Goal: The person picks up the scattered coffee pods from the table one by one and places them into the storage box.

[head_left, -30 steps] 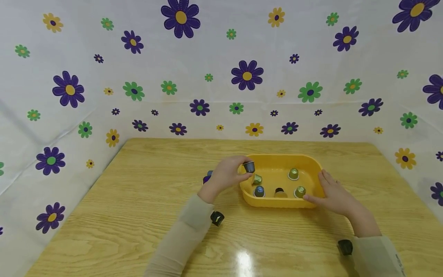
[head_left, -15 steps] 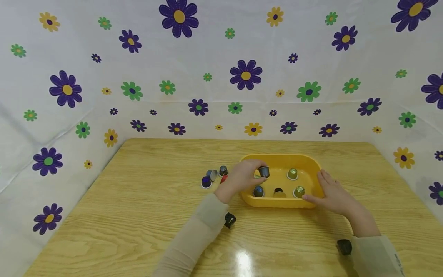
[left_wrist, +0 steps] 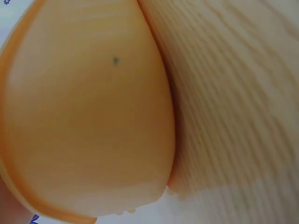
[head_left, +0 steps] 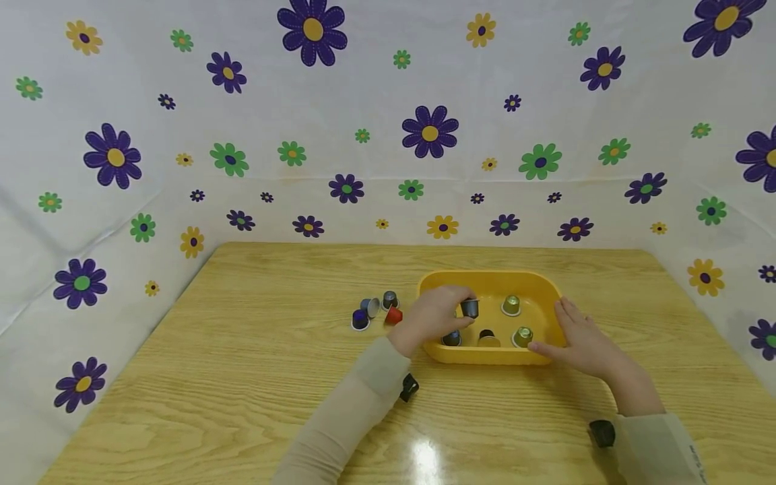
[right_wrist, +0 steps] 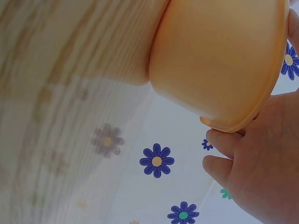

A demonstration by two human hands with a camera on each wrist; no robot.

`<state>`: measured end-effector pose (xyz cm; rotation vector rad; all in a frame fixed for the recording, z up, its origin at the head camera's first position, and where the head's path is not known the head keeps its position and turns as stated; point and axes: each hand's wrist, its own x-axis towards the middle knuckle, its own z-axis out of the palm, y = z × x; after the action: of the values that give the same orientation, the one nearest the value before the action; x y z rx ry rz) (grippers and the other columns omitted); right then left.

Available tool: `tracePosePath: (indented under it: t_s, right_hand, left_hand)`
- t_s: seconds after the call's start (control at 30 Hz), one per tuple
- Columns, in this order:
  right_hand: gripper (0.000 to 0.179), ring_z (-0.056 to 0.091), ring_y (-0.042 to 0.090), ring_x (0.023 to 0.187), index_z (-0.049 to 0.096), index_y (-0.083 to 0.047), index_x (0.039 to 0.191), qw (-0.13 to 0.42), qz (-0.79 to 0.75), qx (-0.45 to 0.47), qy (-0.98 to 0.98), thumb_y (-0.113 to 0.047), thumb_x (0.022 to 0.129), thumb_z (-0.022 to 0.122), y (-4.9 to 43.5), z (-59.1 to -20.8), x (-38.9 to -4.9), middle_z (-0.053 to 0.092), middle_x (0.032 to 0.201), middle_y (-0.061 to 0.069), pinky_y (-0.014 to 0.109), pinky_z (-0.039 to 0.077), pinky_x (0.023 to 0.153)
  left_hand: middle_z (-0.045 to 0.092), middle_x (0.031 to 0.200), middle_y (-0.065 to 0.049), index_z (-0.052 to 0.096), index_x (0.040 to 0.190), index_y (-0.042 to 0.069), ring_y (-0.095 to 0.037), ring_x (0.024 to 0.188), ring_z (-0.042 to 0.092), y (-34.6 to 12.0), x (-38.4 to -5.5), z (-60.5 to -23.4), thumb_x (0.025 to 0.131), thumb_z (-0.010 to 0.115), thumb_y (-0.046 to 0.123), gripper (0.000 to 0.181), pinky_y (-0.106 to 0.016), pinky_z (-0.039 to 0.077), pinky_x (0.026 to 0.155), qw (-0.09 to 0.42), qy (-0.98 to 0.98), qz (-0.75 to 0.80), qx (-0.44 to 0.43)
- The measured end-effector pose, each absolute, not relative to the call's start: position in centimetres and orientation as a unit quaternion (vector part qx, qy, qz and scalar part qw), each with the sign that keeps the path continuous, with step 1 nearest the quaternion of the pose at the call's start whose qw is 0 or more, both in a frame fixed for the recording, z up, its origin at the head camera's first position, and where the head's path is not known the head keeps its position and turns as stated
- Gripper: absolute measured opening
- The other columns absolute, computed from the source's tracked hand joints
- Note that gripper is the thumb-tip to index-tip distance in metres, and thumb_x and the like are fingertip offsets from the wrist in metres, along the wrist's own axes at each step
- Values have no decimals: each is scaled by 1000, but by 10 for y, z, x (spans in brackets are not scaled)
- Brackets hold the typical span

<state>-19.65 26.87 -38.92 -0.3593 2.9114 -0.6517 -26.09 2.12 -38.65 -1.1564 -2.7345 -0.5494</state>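
Note:
My left hand (head_left: 433,315) pinches a dark grey-blue coffee capsule (head_left: 470,309) between thumb and fingers, over the left half of a yellow plastic tray (head_left: 485,356). At the tray's right end, my right hand (head_left: 591,347) rests with straight fingers along the outer wall and its thumb at the front corner. Inside the tray are two gold-green capsules (head_left: 511,305), a blue capsule (head_left: 451,339) and a black-topped one (head_left: 487,334) near the front wall. The left wrist view is mostly tray wall (left_wrist: 93,121); in the right wrist view, fingers (right_wrist: 222,142) lie at the rim.
Left of the tray, a loose group of capsules lies on the wooden table (head_left: 242,350): a purple one (head_left: 360,320), a grey-blue one on its side (head_left: 370,308), a dark grey one (head_left: 390,300) and a red one (head_left: 393,316). A flower-printed sheet (head_left: 364,155) surrounds the table.
My left hand has moved right and slightly down with the capsule, from the tray's left rim to over its inside. The capsules on the table have come into sight. My right hand stays put.

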Motion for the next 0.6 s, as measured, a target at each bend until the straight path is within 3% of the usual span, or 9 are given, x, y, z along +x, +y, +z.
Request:
tracePosePath:
  t_s: [0.27,0.6]
  right_hand:
    - [96,-3,33,113,1,6,123,77,-213,-114,967,-59,66,41,270,-390,-198,-4,127,23,49,3,86]
    - [94,-3,33,113,1,7,123,70,-217,-118,967,-57,68,42,269,-390,-196,-4,127,23,49,2,86]
  left_hand:
    - [46,77,11,49,88,17,-4,64,40,25,-264,-390,72,55,28,20,-15,35,56,53,-905,-159,-391]
    - [47,78,9,48,89,17,-4,63,40,31,-265,-391,72,56,29,23,-16,34,54,57,-910,-86,-402]
